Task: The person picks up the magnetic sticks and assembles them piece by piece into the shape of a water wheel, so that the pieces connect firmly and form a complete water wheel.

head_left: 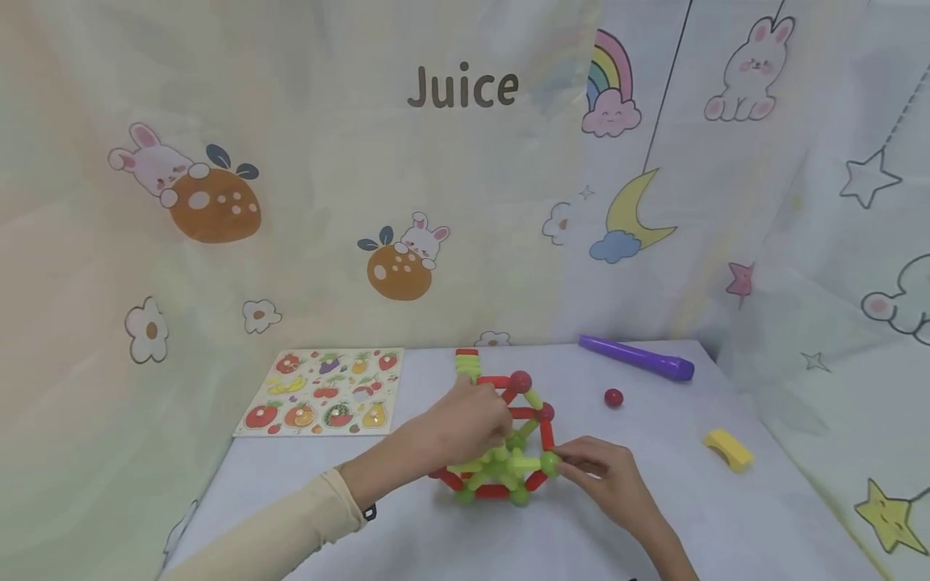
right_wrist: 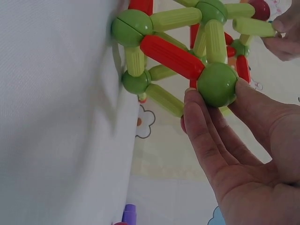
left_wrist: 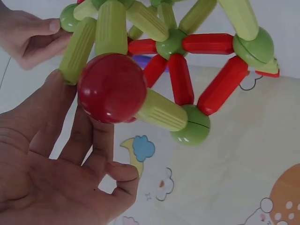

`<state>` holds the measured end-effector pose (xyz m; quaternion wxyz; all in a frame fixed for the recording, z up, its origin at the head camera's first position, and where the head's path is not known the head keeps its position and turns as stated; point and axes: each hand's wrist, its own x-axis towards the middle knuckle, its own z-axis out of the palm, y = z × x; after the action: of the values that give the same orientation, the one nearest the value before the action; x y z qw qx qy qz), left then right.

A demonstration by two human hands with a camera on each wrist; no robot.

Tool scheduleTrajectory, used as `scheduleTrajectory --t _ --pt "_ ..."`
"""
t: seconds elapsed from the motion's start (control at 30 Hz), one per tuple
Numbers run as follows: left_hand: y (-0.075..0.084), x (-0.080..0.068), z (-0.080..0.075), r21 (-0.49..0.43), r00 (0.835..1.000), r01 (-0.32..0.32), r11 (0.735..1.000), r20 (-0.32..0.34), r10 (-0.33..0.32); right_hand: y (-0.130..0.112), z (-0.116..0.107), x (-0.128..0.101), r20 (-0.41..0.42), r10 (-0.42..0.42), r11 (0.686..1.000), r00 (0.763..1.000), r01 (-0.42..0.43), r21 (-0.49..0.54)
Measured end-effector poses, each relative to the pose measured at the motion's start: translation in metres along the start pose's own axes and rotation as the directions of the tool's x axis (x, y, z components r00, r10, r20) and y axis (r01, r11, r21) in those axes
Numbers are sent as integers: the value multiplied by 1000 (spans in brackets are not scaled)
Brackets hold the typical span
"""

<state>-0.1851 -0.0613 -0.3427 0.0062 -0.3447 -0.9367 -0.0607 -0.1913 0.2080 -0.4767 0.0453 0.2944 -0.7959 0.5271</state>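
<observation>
A frame of red and light-green rods joined by green and red balls (head_left: pixel 501 440) stands on the white table (head_left: pixel 349 524). My left hand (head_left: pixel 496 424) reaches into it from the left and pinches the end of a light-green rod (right_wrist: pixel 253 26) beside a red ball (left_wrist: pixel 112 86). The other fingers of my left hand (left_wrist: pixel 79 117) lie under that ball. My right hand (head_left: pixel 574 466) pinches the green ball (head_left: pixel 550 462) at the frame's right corner between thumb and fingers (right_wrist: pixel 206 136). In the right wrist view that green ball (right_wrist: pixel 216 84) joins a red rod (right_wrist: pixel 171 55).
A fruit puzzle board (head_left: pixel 323 391) lies at the back left. A purple tube (head_left: pixel 638 357) lies at the back right, with a loose red ball (head_left: pixel 613 397) near it and a yellow block (head_left: pixel 728 449) at the right. Printed curtains hang behind and to the right.
</observation>
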Motion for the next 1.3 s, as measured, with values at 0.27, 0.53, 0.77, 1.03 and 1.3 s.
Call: scheduleTrajectory --t 0.27,0.53,0.77,1.03,1.3 --pt "14 9 3 128 998 -2 992 61 -5 0 0 0 -11 4 1000 1000 -4 -1" --pt "19 10 -5 208 994 -2 978 105 -20 -2 0 0 -3 34 999 999 -34 -12" --pt "24 18 0 240 991 -6 971 132 -26 -2 1 -2 6 56 998 998 -55 -11" --pt "19 22 14 192 997 -7 981 74 -8 -2 2 -1 -3 58 998 998 -58 -16" --pt "10 12 17 4 999 19 1000 -31 -19 -2 3 -2 -13 38 999 999 -38 -8"
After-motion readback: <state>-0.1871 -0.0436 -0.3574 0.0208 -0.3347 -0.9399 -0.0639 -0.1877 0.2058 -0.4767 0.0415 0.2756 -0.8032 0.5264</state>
